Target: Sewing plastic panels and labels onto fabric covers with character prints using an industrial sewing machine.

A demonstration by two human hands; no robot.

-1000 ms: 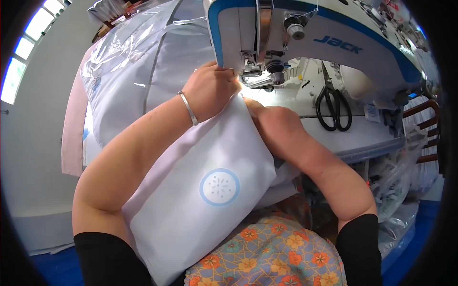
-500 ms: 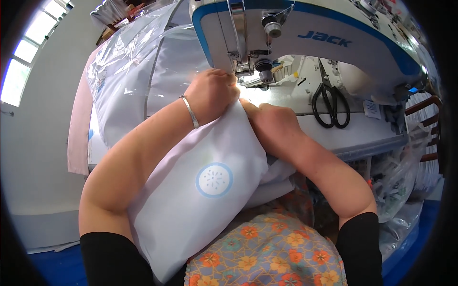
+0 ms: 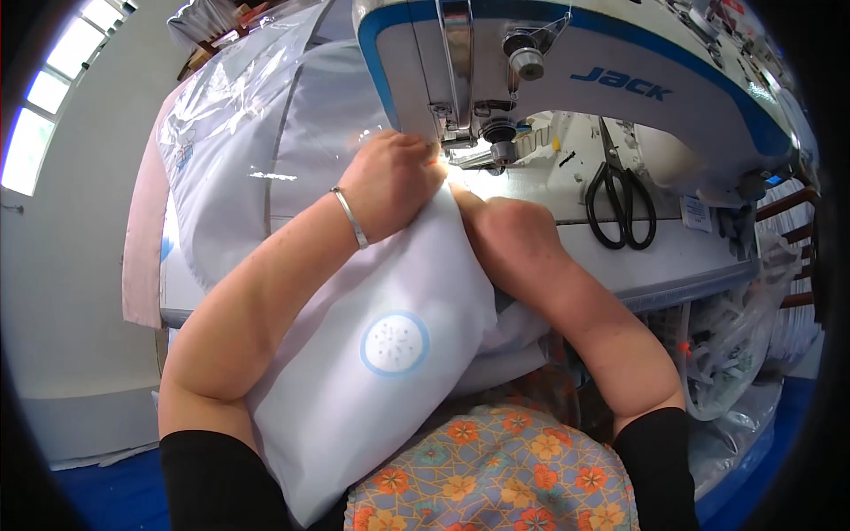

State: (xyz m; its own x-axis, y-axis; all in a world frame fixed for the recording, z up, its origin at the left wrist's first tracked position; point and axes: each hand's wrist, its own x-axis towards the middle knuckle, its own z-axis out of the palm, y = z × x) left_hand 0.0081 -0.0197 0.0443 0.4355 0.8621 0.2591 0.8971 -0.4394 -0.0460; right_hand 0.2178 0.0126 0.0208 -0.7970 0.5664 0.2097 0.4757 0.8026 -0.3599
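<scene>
A sheet of white fabric [image 3: 354,425] with a round blue-ringed print runs from my lap up to the needle area of a white and blue sewing machine [image 3: 540,84]. My left hand [image 3: 394,184], with a silver bangle at the wrist, is closed on the fabric's upper edge, just left of the presser foot. Close beside it, below the needle, my right hand [image 3: 509,228] grips the same fabric from the right; its fingertips are mostly hidden behind the cloth. Bright light falls where the fingers meet the machine.
Black-handled scissors [image 3: 622,199] lie on the machine bed to the right. Large white fabric panels under clear plastic [image 3: 239,115] cover the table at left. Pink cloth [image 3: 146,221] hangs over the left edge. Clear plastic bags [image 3: 735,345] hang below the table's right side.
The view has shifted slightly, so the machine and scissors appear a little lower and further right. Both hands keep their hold on the fabric near the needle.
</scene>
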